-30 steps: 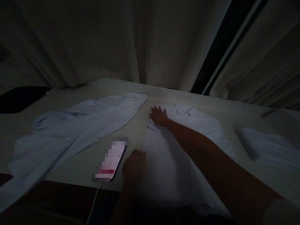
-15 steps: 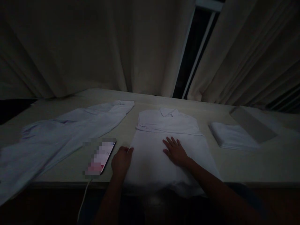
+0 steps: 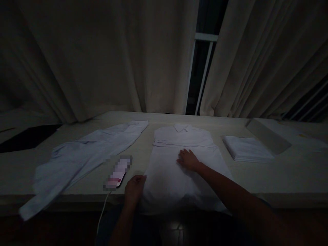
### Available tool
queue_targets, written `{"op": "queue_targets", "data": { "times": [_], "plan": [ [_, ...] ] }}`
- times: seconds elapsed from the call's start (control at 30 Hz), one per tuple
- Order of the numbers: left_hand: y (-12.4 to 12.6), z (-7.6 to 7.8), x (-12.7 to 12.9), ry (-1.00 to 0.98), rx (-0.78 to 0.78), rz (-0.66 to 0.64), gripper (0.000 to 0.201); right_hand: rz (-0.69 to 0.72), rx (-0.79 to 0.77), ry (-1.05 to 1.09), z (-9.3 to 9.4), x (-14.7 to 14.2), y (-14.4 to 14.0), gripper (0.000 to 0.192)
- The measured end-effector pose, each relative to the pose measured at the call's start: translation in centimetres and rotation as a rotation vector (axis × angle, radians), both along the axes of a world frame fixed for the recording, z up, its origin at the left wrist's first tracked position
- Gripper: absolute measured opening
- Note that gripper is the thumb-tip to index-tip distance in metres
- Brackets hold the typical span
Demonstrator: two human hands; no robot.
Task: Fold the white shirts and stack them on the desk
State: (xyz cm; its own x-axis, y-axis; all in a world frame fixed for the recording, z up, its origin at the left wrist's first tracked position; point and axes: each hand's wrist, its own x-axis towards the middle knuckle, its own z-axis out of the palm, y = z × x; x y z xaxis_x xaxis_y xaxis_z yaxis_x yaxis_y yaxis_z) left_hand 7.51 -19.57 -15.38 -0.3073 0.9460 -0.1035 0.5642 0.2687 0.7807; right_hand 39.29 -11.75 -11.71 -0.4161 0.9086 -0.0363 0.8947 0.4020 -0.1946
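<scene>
A white collared shirt (image 3: 166, 164) lies flat in front of me, its collar at the far end and its near end hanging over the table edge. A crosswise fold runs below the collar. At the shirt's left side, my left hand (image 3: 133, 191) is closed with its fingertips pinching the edge of the cloth. My right hand (image 3: 189, 160) rests palm down on the middle of the shirt, just below the fold, with fingers spread and slightly bent.
Left of the shirt are a phone (image 3: 119, 172) on a white cable (image 3: 103, 210) and a second white garment (image 3: 84, 153) overhanging the table (image 3: 256, 177). To the right are folded white cloth (image 3: 249, 148) and a grey box-like thing (image 3: 269, 136). Curtains (image 3: 164, 61) hang behind.
My left hand has slid nearer along the shirt's left edge. My right hand stays on the cloth, its fingers now more bent. The camera's view has tilted upward and turned slightly.
</scene>
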Motion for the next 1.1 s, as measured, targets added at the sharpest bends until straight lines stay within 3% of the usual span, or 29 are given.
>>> {"op": "queue_targets", "data": {
  "times": [0.17, 0.3, 0.53, 0.7, 0.8, 0.9, 1.0, 1.1],
  "plan": [
    [-2.4, 0.2, 1.9, -0.109, 0.037, 0.097, 0.045, 0.204, 0.048, 0.092, -1.1, -7.8, -1.6, 0.061],
    [-5.2, -0.5, 2.7, -0.273, 0.065, 0.211, 0.053, 0.162, -0.001, 0.1, -3.1, -11.6, -2.3, 0.064],
    [-10.7, -0.7, 4.3, -0.506, -0.045, 0.218, 0.035, 0.125, -0.029, 0.1, -2.6, -11.1, -1.4, 0.063],
    [-16.2, -1.6, 6.0, -0.762, -0.2, 0.226, 0.049, 0.159, -0.11, 0.091, -1.5, -10.8, -0.4, 0.061],
    [-17.6, -1.6, 5.8, -0.873, -0.223, 0.293, 0.054, 0.144, -0.05, 0.206, -0.6, -9.7, -1.2, 0.059],
    [-17.1, -0.8, 4.9, -0.797, -0.198, 0.277, 0.049, -0.012, 0.112, 0.462, 0.1, -6.7, -4.5, 0.054],
    [-16.0, 0.0, 4.2, -0.682, -0.195, 0.179, 0.043, -0.284, 0.182, 0.714, -0.7, -1.2, -10.8, 0.043],
    [-15.2, 0.6, 4.0, -0.586, -0.174, 0.115, 0.042, -0.65, 0.136, 0.819, -3.6, 5.6, -18.4, 0.035]
  ]
}}
